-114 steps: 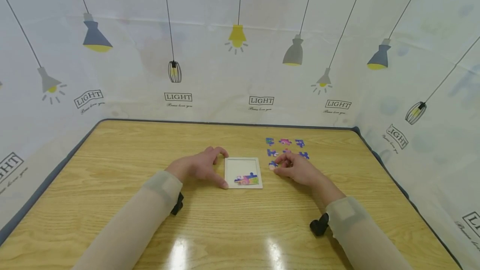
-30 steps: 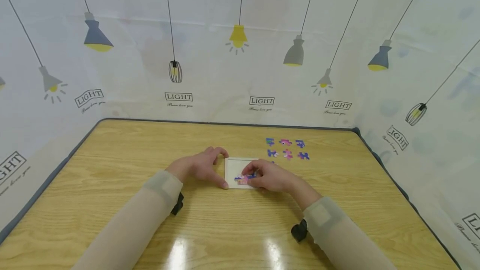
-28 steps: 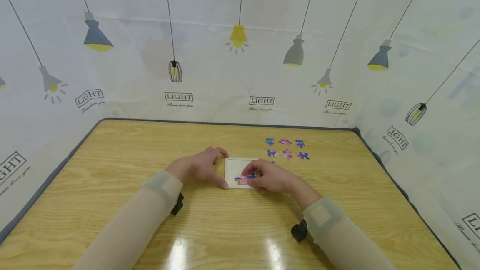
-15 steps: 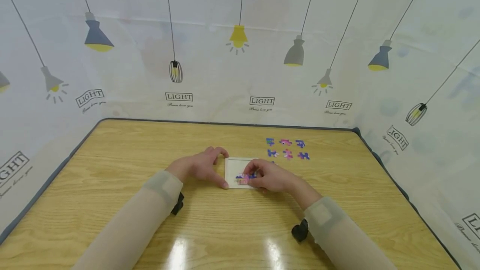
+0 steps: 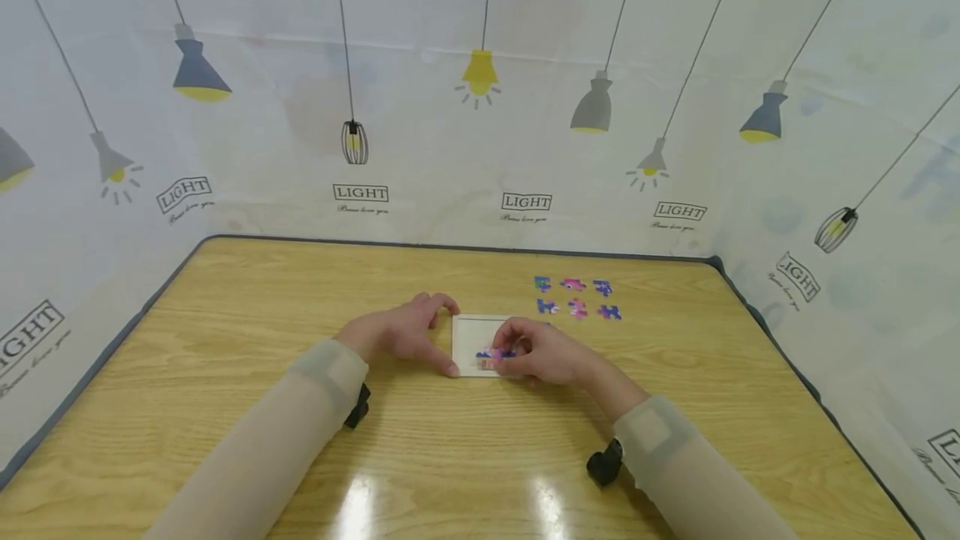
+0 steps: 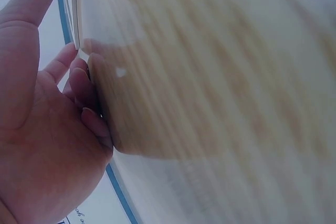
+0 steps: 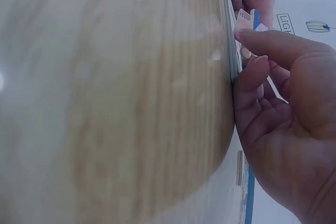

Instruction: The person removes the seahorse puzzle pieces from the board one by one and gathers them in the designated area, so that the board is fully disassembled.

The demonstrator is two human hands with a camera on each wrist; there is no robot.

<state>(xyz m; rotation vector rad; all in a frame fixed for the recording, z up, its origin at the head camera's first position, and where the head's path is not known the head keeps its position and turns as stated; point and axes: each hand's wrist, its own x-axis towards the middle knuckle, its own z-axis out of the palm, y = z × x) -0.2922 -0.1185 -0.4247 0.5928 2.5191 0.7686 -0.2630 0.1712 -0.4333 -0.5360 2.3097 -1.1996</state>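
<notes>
A square white puzzle tray lies flat on the wooden table. My left hand grips its left side, thumb at the near corner and index finger at the far corner. Over the tray's near right part, my right hand pinches joined pink and blue jigsaw pieces between thumb and fingers. In the right wrist view a pink jigsaw piece stands tilted up from the tray at the thumb tip. The tray's right edge and part of the joined pieces are hidden behind my right hand.
Several loose jigsaw pieces lie in rows on the table, right of and beyond the tray. Another loose piece shows partly behind my right hand. A fabric backdrop printed with lamps surrounds the table's far edge and sides.
My right hand has moved left from the loose pieces to the tray and taken hold of the joined pieces. Lately these have shifted slightly right. My left hand has stayed at the tray.
</notes>
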